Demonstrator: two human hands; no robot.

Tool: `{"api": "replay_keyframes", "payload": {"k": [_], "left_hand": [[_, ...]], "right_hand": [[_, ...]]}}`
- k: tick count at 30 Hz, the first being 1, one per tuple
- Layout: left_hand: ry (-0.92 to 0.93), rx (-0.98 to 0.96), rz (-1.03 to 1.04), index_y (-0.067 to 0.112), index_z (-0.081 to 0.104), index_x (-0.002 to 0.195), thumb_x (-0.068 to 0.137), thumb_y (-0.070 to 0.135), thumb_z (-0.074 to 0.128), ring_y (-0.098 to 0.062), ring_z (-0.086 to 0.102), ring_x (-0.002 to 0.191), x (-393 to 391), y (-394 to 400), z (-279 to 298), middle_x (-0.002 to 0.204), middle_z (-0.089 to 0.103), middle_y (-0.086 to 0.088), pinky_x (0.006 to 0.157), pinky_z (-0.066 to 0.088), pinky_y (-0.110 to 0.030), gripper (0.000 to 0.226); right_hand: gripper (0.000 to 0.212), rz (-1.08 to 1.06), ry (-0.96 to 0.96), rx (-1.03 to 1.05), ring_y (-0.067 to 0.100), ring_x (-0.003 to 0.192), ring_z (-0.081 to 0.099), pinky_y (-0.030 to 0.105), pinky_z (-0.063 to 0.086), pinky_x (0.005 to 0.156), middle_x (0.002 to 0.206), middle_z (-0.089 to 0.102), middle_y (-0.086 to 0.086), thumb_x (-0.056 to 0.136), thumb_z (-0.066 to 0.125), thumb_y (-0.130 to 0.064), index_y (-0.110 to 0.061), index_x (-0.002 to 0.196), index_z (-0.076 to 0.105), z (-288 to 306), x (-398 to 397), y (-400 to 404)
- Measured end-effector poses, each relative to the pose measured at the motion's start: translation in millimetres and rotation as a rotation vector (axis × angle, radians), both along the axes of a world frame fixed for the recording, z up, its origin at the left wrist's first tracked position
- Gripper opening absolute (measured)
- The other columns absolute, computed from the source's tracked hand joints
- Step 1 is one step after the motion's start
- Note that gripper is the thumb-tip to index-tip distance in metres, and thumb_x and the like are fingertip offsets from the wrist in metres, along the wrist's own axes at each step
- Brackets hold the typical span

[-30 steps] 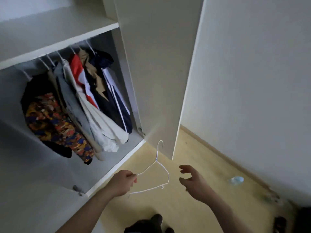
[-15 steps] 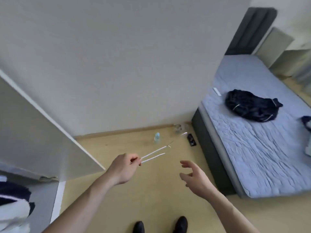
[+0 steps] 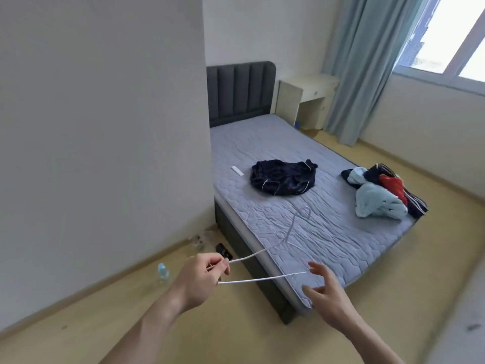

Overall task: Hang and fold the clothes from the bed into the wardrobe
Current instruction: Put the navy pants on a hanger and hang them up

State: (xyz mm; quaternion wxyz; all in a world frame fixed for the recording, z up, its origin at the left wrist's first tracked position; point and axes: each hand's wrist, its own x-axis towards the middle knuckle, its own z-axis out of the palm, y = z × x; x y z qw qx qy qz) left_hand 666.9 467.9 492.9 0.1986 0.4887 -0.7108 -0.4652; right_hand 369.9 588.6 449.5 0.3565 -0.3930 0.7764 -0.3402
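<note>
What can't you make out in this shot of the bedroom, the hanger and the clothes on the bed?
Head view only:
- Wardrobe: out of frame.
- Pile of clothes at the bed's far corner: bunched, so the number of garments is unclear.
- Dark garment: crumpled, type unclear.
- Clutter on the floor by the wall: blurred and too small.
- Hanger pinched by the left hand: whether the right hand touches it is unclear.

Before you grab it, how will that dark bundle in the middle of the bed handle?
The dark garment lies crumpled on the bed, so it is probably floppy and will sag and unfurl when lifted. Its sheen suggests a smooth, possibly slippery fabric. It looks light enough for one hand.
</note>
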Motion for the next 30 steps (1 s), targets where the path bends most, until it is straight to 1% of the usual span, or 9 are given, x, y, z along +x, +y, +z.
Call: {"api": "replay_keyframes", "payload": {"k": [3,7,13,15,19,24,26,28,30], "left_hand": [[0.048,-0.012,-0.026,0.015,0.065,0.076,0.093,0.046,0.054,-0.014,0.045,0.055,-54,-1,9,0.055,0.046,0.003,0.056,0.038,-0.031,0.037],[0.077,-0.073,-0.046,0.014,0.063,0.070,0.086,0.053,0.056,-0.010,0.040,0.051,-101,-13,18,0.052,0.046,0.002,0.051,0.032,-0.027,0.043],[0.136,-0.091,-0.097,0.010,0.059,0.064,0.083,0.051,0.060,-0.009,0.039,0.050,-143,-66,22,0.052,0.044,0.000,0.050,0.033,-0.019,0.046],[0.150,-0.078,-0.112,0.009,0.058,0.062,0.084,0.049,0.062,-0.009,0.038,0.049,-153,-94,19,0.050,0.042,0.002,0.049,0.033,-0.020,0.045],[0.130,-0.053,-0.134,0.011,0.062,0.064,0.085,0.050,0.065,-0.012,0.041,0.050,-174,-175,-1,0.051,0.045,0.000,0.050,0.034,-0.025,0.045],[0.024,-0.034,-0.102,0.012,0.064,0.072,0.079,0.061,0.070,-0.010,0.043,0.053,-207,-298,-40,0.055,0.049,0.004,0.053,0.034,-0.025,0.049],[-0.093,-0.050,-0.103,0.021,0.069,0.075,0.080,0.056,0.073,-0.003,0.052,0.057,-219,-349,-58,0.061,0.061,0.010,0.058,0.041,-0.023,0.035],[-0.191,-0.072,-0.117,0.032,0.071,0.080,0.083,0.046,0.078,0.002,0.061,0.073,-230,-393,-73,0.079,0.068,0.016,0.066,0.045,-0.016,0.016],[-0.250,-0.071,-0.131,0.035,0.069,0.099,0.085,0.040,0.079,0.000,0.061,0.091,-240,-430,-86,0.102,0.065,0.017,0.076,0.044,-0.013,0.019]], "right_hand": [[0.058,-0.052,0.047,-0.007,0.012,0.081,0.068,0.028,0.055,0.070,0.136,0.048,-0.008,0.091,0.070,-0.016,-0.032,0.141,0.045,6,-64,-2],[0.063,-0.015,0.128,-0.020,0.001,0.097,0.062,0.014,0.051,0.062,0.136,0.041,-0.012,0.091,0.072,-0.026,-0.036,0.144,0.040,19,-123,-15],[0.058,0.046,0.179,-0.020,0.003,0.104,0.059,0.016,0.048,0.067,0.131,0.045,-0.017,0.092,0.071,-0.033,-0.039,0.142,0.043,20,-168,-62],[0.045,0.049,0.173,-0.020,0.003,0.100,0.061,0.015,0.048,0.065,0.125,0.054,-0.018,0.094,0.070,-0.033,-0.038,0.133,0.050,16,-175,-82],[0.004,-0.014,0.208,-0.012,0.002,0.071,0.063,0.013,0.044,0.055,0.098,0.070,-0.015,0.097,0.066,-0.036,-0.034,0.099,0.067,6,-198,-131],[0.031,-0.021,0.252,0.056,0.001,0.056,0.056,0.021,0.037,0.053,0.064,0.067,-0.021,0.098,0.063,-0.036,-0.023,0.071,0.070,-6,-222,-203],[0.033,-0.031,0.253,0.090,-0.001,0.053,0.053,0.020,0.033,0.051,0.058,0.064,-0.022,0.096,0.065,-0.035,-0.021,0.066,0.070,-8,-226,-234],[0.034,-0.039,0.268,0.114,-0.001,0.053,0.053,0.020,0.034,0.051,0.056,0.062,-0.020,0.094,0.068,-0.037,-0.021,0.063,0.069,-9,-227,-261],[0.035,-0.032,0.297,0.144,0.000,0.053,0.054,0.021,0.035,0.051,0.055,0.062,-0.021,0.092,0.069,-0.039,-0.022,0.061,0.069,-9,-232,-285]]}}
